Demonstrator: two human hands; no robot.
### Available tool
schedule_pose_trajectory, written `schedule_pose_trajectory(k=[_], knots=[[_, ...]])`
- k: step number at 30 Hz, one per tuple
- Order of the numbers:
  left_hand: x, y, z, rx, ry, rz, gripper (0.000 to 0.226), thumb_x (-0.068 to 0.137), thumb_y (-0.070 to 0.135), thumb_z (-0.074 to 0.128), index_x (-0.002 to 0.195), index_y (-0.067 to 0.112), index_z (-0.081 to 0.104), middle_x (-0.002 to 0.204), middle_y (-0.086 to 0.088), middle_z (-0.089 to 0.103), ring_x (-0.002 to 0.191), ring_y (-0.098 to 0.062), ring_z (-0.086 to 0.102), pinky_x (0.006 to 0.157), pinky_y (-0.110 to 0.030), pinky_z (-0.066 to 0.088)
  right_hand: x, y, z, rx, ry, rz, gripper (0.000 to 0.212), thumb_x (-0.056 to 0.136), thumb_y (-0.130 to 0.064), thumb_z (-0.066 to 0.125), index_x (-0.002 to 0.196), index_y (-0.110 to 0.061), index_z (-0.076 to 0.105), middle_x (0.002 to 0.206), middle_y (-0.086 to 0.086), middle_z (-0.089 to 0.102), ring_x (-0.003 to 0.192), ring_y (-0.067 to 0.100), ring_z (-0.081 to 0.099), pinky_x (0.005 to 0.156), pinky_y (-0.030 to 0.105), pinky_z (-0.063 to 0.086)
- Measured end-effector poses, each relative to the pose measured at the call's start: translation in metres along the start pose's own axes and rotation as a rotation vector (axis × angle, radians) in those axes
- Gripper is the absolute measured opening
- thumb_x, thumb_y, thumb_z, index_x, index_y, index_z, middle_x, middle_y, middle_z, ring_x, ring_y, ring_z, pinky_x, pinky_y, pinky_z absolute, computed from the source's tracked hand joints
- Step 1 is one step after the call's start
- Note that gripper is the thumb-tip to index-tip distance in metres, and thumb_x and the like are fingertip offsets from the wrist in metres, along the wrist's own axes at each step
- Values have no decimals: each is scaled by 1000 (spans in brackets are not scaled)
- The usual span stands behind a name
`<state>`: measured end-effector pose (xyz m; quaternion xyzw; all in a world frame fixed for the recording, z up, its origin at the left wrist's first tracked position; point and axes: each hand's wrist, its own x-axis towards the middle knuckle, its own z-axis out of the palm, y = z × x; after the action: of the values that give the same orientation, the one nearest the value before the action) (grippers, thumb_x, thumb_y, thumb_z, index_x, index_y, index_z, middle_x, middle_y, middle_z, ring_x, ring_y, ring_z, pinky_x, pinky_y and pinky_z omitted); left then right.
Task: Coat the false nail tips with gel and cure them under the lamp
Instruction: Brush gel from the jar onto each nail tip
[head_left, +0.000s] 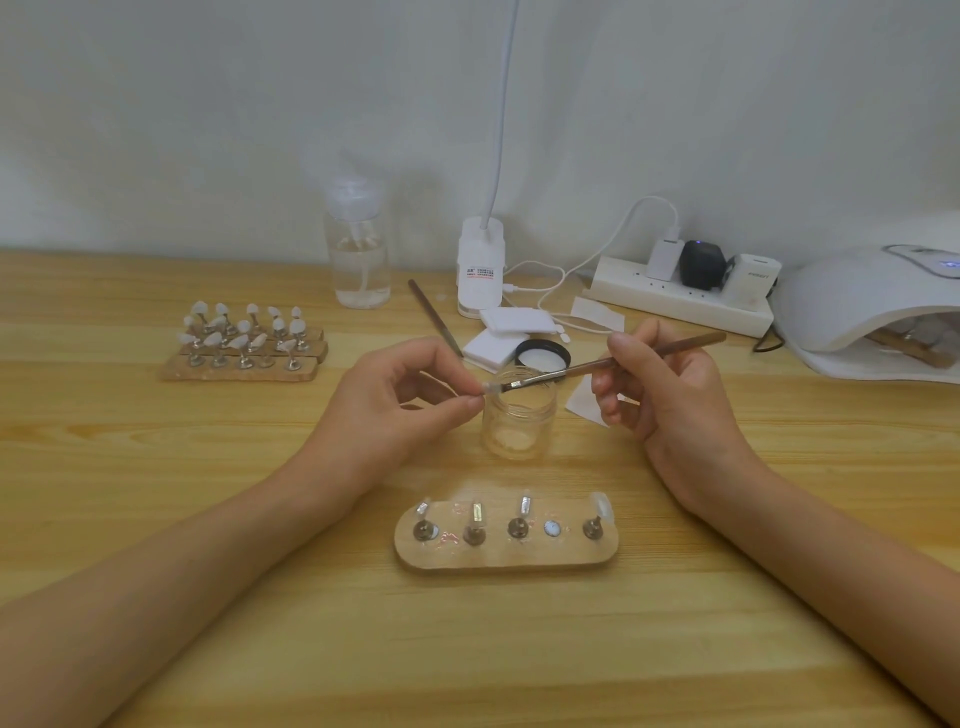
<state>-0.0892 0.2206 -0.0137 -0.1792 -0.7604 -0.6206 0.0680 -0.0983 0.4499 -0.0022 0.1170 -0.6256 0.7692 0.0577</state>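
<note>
Nail tip (487, 387) pinched just above the open jar (519, 421)
Left hand (395, 400) fingers (467, 402) pinch it; right hand (670, 389) grips the brush (571, 371), bristles touching it. The white clip (480, 270) label is unreadable.

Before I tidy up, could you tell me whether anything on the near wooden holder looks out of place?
One spot on the near holder is bare: only a round disc shows between stands. Glossy smears lie beside its left stands, possibly spilled gel.
</note>
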Motion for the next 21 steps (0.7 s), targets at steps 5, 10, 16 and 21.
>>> schedule_pose_trajectory(k=[5,10,16,21], knots=[[-1,0,0,3,-3,3,12,81,3,77,78,10,67,77,8,69,70,-5,63,61,-20,49,0,-1,-1,35,-6,-23,20,83,-26,64,71,-16,51,61,1,63,55,11,57,48,19,46],[-1,0,-1,9,-9,11,13,81,3,76,78,12,67,78,9,69,72,-6,63,60,-20,50,0,0,0,-19,-3,-19,20,87,-23,63,74,-14,51,62,2,64,54,12,57,49,20,46],[-2,1,-2,26,-11,20,16,81,4,76,76,16,68,79,9,70,72,-5,63,62,-19,49,0,-1,0,11,-35,-44,19,86,-25,63,74,-15,51,63,2,63,55,12,58,50,20,47],[-2,3,0,31,-7,16,18,81,5,77,74,19,67,79,10,69,72,-4,63,63,-26,47,0,0,0,-23,22,-26,20,83,-26,64,75,-14,50,61,2,64,54,11,57,49,20,47]])
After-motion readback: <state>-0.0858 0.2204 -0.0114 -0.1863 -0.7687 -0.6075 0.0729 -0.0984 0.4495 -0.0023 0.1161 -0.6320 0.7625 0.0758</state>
